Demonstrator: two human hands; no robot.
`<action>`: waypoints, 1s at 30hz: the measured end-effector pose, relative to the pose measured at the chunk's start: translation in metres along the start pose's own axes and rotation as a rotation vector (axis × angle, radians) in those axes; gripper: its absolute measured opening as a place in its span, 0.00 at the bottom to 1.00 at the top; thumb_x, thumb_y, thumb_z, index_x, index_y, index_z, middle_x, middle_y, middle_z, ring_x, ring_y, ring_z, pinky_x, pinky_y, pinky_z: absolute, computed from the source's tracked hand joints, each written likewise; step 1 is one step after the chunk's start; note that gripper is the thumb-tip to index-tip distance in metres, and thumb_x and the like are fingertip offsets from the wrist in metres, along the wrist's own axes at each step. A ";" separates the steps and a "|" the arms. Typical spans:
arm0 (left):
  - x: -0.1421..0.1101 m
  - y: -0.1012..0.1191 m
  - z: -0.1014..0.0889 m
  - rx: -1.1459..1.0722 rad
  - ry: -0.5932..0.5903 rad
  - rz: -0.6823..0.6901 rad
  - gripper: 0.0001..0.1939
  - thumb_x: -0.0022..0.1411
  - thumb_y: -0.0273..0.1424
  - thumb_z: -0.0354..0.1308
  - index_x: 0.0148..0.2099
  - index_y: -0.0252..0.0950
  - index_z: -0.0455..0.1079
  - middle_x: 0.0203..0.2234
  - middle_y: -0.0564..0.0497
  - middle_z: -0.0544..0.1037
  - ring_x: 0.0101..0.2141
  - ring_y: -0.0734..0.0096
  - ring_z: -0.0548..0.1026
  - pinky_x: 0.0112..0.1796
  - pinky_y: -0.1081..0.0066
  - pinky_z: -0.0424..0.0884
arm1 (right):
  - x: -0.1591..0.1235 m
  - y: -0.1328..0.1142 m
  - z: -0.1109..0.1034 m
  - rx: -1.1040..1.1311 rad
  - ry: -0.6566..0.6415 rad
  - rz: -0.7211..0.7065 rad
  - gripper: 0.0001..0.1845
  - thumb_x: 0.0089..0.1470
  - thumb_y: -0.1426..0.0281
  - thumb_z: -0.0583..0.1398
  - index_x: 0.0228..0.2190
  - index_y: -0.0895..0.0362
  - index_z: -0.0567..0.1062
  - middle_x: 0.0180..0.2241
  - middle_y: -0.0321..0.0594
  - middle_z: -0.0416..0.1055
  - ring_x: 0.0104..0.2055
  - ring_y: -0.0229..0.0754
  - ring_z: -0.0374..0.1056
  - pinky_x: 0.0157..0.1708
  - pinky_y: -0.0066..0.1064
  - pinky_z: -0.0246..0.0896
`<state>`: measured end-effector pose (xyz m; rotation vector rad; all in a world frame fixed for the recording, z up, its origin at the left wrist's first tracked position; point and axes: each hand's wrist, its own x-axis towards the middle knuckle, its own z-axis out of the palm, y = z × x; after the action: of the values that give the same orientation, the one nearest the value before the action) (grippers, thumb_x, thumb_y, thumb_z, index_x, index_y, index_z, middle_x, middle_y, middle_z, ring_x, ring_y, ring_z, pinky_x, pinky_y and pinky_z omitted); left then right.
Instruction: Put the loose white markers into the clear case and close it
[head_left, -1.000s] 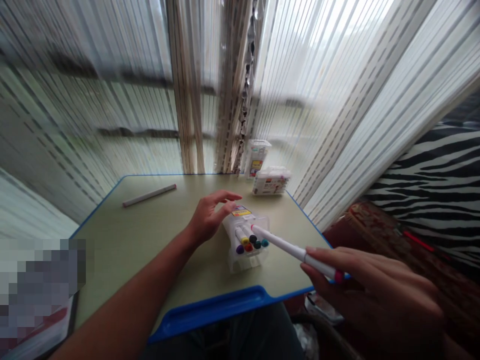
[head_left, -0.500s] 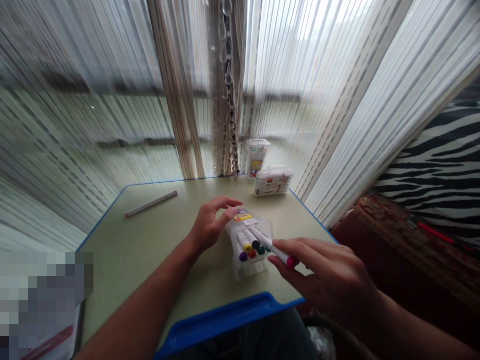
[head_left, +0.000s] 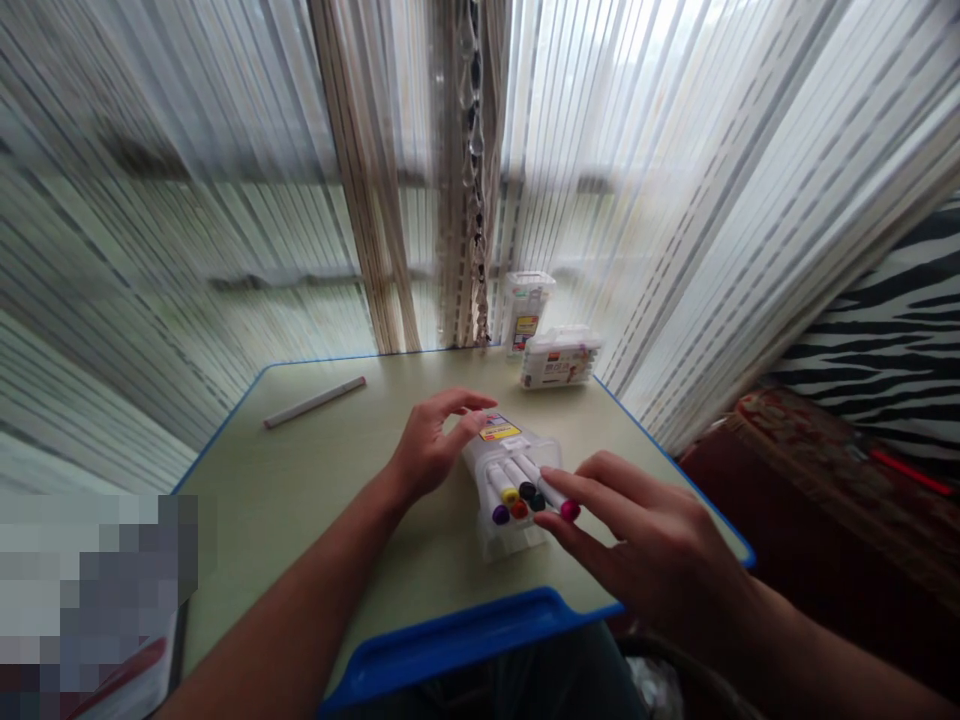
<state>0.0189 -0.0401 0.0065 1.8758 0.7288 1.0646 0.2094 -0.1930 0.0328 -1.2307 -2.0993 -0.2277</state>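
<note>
A translucent plastic marker case (head_left: 517, 445) lies on its side on the table, its open end facing me. Capped markers stick out of it, with purple, yellow, black, orange and dark green ends. My left hand (head_left: 442, 440) grips the case near its yellow label, thumb on top and fingers around the far side. Between the thumb and fingers of my right hand (head_left: 637, 520) is a white marker with a pink cap (head_left: 559, 497). That marker's far part is inside the case opening, beside the other markers.
A single white marker (head_left: 315, 403) lies at the table's back left. At the back right, an upright clear case (head_left: 529, 310) stands behind a wider marker box (head_left: 561, 362). A blue rim (head_left: 457, 635) edges the table (head_left: 300, 500); string curtains (head_left: 240, 230) hang behind.
My right hand has pushed the pink-capped marker further into the case. My left hand stays on the case. The whole view has shifted slightly.
</note>
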 end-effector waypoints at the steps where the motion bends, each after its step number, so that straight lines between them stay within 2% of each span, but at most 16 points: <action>1: 0.000 0.000 0.000 0.005 -0.003 0.002 0.13 0.62 0.37 0.57 0.42 0.36 0.80 0.41 0.45 0.82 0.43 0.57 0.78 0.44 0.64 0.70 | 0.000 0.001 0.000 -0.011 -0.008 0.004 0.14 0.61 0.69 0.61 0.48 0.61 0.76 0.32 0.42 0.72 0.28 0.39 0.72 0.31 0.30 0.70; 12: 0.000 0.001 0.000 0.020 -0.004 0.006 0.14 0.60 0.37 0.57 0.41 0.36 0.80 0.39 0.45 0.82 0.40 0.58 0.78 0.43 0.64 0.70 | 0.002 0.005 0.005 -0.017 -0.081 0.045 0.14 0.63 0.68 0.59 0.49 0.59 0.74 0.33 0.42 0.73 0.31 0.41 0.72 0.32 0.31 0.69; 30: 0.001 0.000 0.000 0.047 -0.014 0.025 0.15 0.61 0.37 0.57 0.42 0.35 0.80 0.39 0.45 0.82 0.40 0.58 0.78 0.42 0.64 0.70 | 0.002 0.005 0.003 -0.005 -0.033 0.036 0.14 0.61 0.69 0.62 0.49 0.57 0.75 0.32 0.40 0.74 0.29 0.38 0.71 0.30 0.29 0.66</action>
<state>0.0192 -0.0392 0.0070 1.9353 0.7298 1.0575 0.2110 -0.1878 0.0308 -1.2827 -2.1042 -0.1979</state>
